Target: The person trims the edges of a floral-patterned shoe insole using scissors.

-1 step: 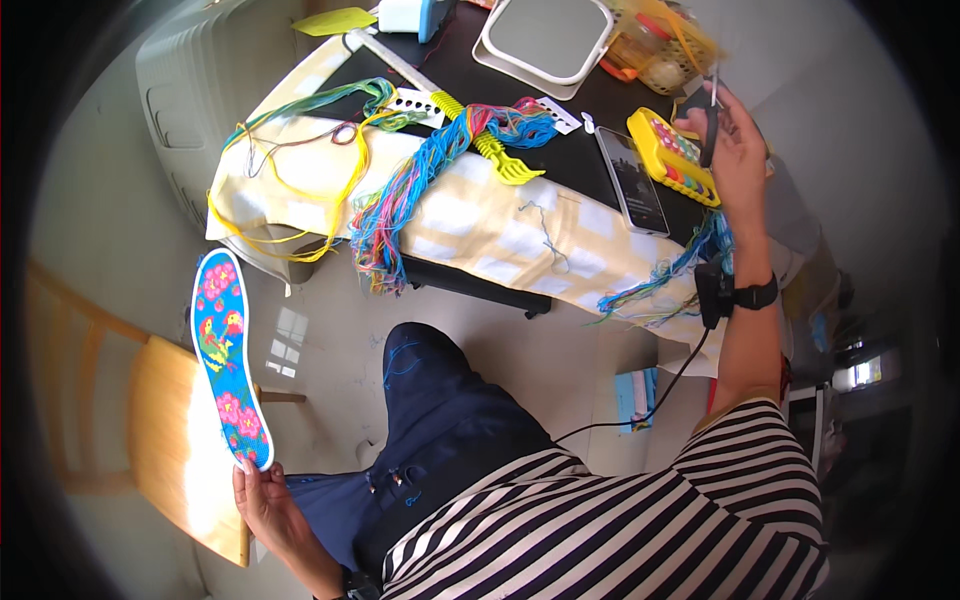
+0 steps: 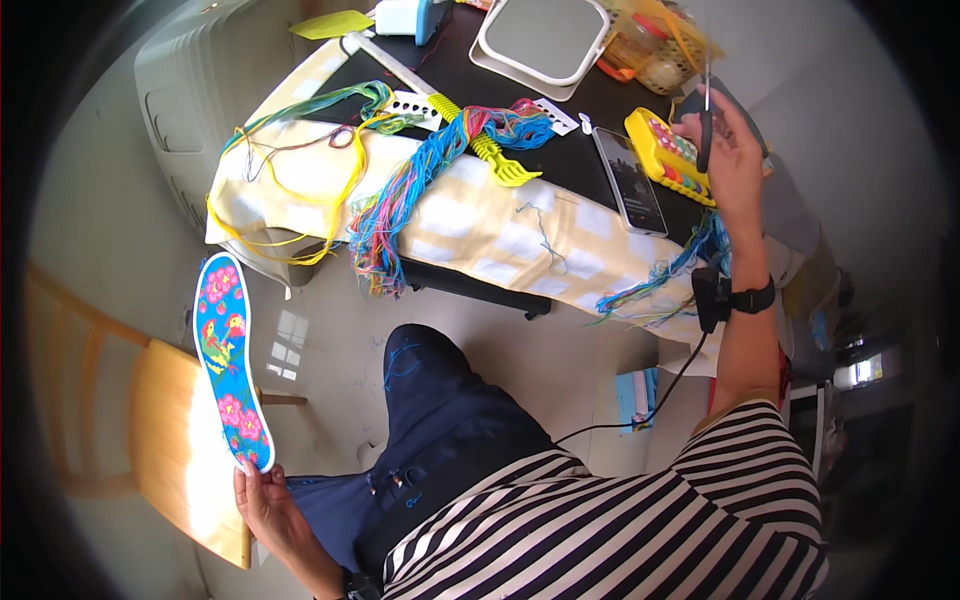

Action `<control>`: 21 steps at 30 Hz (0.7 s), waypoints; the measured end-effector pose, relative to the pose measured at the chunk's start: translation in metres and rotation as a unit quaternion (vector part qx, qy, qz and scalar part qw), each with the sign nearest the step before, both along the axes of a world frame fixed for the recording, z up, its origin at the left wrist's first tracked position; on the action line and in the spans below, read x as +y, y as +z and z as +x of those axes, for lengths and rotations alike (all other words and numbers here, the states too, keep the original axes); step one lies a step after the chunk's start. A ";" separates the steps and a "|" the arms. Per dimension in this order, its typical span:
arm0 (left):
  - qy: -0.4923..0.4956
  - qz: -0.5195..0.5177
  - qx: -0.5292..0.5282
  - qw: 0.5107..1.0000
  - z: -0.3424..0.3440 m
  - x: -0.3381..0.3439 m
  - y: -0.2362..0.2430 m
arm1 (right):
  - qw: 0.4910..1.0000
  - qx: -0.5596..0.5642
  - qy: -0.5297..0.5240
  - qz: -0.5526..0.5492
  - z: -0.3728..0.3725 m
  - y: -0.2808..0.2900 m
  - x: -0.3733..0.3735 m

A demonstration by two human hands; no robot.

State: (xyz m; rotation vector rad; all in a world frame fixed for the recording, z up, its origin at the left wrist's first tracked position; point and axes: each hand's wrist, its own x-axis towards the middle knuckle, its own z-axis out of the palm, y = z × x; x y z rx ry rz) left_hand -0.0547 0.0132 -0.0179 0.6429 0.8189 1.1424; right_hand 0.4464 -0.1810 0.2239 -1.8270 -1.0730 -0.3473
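My left hand (image 2: pixel 268 508) pinches the heel end of an embroidered insole (image 2: pixel 228 345) between thumb and fingers. The insole is blue with pink flowers, two red and yellow birds and a white rim; it stands upright beside the wooden chair. At the far right, my right hand (image 2: pixel 737 165) is closed round black-handled scissors (image 2: pixel 706 135), their thin blades pointing away from me. That hand is raised near a yellow toy-like keypad (image 2: pixel 668 150) and a phone (image 2: pixel 630 180). Blue and mixed threads (image 2: pixel 690 265) lie beside my right forearm.
A checked cloth (image 2: pixel 480 235) drapes over the black table's near edge. On it lie a multicoloured thread bundle (image 2: pixel 415 190), yellow thread (image 2: pixel 355 180) and a yellow-green fork-shaped scratcher (image 2: pixel 500 165). Farther back stand a mirror (image 2: pixel 545 40) and a basket (image 2: pixel 665 70). A wooden chair (image 2: pixel 170 430) is at left.
My right hand and the scissors have shifted slightly left, and the blades stand more upright. The insole stays in my left hand, almost unmoved.
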 end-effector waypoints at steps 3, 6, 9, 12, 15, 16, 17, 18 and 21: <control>-0.010 0.017 0.004 1.000 0.000 0.000 0.000 | 0.998 -0.007 -0.044 -0.039 -0.018 0.001 -0.007; -0.011 0.014 0.009 1.000 0.002 -0.002 0.001 | 0.999 0.005 -0.033 -0.011 -0.002 -0.006 -0.025; -0.015 0.000 0.016 1.000 0.002 -0.002 -0.004 | 0.999 0.026 -0.042 -0.015 0.008 -0.014 -0.039; -0.009 -0.012 0.030 0.999 0.004 -0.006 -0.002 | 0.996 0.056 -0.056 -0.032 0.012 -0.022 -0.040; -0.011 0.017 0.062 0.998 -0.010 -0.010 0.012 | 0.998 0.054 -0.021 -0.030 -0.012 -0.040 -0.007; 0.007 0.003 0.063 0.998 -0.008 -0.012 0.015 | 0.997 0.074 0.012 -0.022 -0.033 -0.043 0.002; 0.005 -0.023 0.073 0.997 0.003 -0.015 0.023 | 0.994 0.096 0.049 -0.019 -0.060 -0.043 0.008; 0.006 -0.027 0.080 0.996 0.019 -0.019 0.035 | 0.995 -0.009 0.065 -0.071 -0.082 -0.052 0.011; -0.071 0.001 0.055 0.996 0.060 -0.021 0.050 | 0.964 -0.144 0.138 -0.178 -0.148 -0.079 0.030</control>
